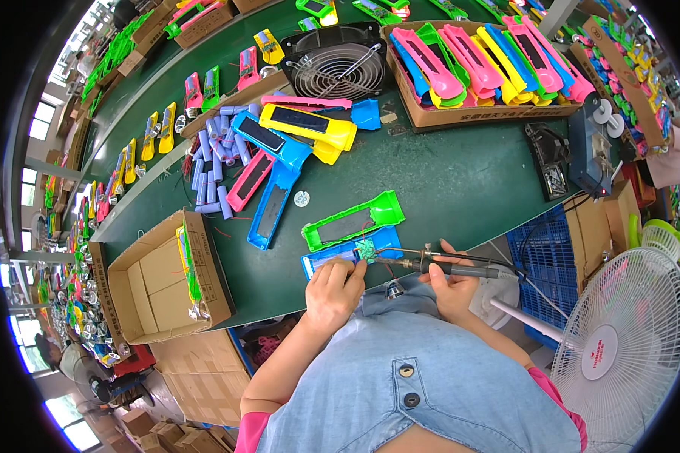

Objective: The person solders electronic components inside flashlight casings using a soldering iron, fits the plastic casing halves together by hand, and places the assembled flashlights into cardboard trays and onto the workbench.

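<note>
My right hand [453, 288] is closed round the dark handle of a soldering iron [465, 269], which has a thin bent metal tube running along it. Its tip reaches left to a small green circuit board [366, 250]. With fingers bent together, my left hand [335, 293] pinches the board's near edge; the fingertips partly cover the grip. Beneath lies a blue plastic lamp housing [390, 240], with a green housing [353, 221] just beyond it. A small silver reflector [394, 289] sits at the table edge by my apron, below the iron.
Loose housings [302, 124] and purple battery cells [213, 162] are piled farther back. A carton of colourful housings [491, 113] and a black fan [336, 64] stand behind. At left is an open carton [155, 294]; at right, a soldering station [589, 151] and a white fan [619, 347].
</note>
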Tool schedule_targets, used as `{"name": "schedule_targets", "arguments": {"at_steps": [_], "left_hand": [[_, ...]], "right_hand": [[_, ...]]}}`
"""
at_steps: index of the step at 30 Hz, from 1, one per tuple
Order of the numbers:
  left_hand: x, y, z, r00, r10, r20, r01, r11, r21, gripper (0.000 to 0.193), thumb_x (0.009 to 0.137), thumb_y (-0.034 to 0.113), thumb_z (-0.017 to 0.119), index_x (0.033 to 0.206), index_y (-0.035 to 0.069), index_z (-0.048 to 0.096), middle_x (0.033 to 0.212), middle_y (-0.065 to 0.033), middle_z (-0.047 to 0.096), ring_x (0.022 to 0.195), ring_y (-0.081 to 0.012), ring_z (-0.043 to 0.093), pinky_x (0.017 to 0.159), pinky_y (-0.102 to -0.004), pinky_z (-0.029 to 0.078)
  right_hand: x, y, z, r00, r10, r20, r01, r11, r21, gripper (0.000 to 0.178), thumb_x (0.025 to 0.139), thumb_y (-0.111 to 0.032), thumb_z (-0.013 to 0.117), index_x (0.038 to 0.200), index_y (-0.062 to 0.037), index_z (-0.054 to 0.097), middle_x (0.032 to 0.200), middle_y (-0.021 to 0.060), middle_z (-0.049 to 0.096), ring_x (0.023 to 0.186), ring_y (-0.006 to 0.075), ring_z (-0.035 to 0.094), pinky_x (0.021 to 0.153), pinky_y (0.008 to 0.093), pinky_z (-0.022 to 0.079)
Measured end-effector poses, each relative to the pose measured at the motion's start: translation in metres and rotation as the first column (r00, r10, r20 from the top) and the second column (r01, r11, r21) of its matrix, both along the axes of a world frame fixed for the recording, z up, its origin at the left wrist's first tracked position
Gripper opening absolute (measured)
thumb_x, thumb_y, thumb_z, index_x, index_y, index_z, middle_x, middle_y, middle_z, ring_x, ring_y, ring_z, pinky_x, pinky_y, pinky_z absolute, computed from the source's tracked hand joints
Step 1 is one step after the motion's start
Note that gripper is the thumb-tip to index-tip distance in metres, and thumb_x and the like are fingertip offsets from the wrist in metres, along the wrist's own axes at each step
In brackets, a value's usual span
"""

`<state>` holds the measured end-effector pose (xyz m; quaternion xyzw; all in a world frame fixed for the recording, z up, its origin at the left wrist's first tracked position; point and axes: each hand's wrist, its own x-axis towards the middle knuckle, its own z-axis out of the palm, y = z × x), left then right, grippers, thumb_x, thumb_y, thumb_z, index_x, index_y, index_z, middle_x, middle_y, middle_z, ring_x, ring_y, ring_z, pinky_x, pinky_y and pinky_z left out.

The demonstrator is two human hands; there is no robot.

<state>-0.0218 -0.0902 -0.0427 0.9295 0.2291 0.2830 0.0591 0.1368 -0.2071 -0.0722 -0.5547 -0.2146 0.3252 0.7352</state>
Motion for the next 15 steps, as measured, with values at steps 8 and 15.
{"name": "schedule_targets", "arguments": {"at_steps": [8, 15], "left_hand": [[-0.002, 0.0, 0.001, 1.0, 0.015, 0.004, -0.015, 0.999, -0.043, 0.031, 0.056, 0.002, 0.065, 0.087, 0.006, 0.065, 0.076, -0.0048, 0.052, 0.069, -0.0202, 0.055, 0.058, -0.0307, 0.045], [0.0, 0.001, 0.002, 0.998, 0.01, 0.066, -0.006, 0.998, -0.068, 0.026, 0.06, 0.002, 0.064, 0.085, 0.004, 0.064, 0.076, -0.0068, 0.053, 0.069, -0.0207, 0.056, 0.06, -0.0309, 0.046]], "right_hand": [[0.008, -0.003, 0.008, 0.993, 0.026, -0.112, -0.035, 0.997, -0.073, 0.021, 0.076, 0.006, 0.058, 0.097, 0.0058, 0.054, 0.125, 0.0248, 0.039, 0.069, 0.021, 0.064, 0.057, 0.0241, 0.054], [0.018, 0.002, 0.007, 0.985, -0.148, 0.091, 0.144, 0.989, 0.043, 0.038, 0.081, 0.0, 0.054, 0.116, 0.0086, 0.042, 0.096, 0.018, 0.059, 0.064, 0.0166, 0.062, 0.056, 0.0241, 0.052]]}}
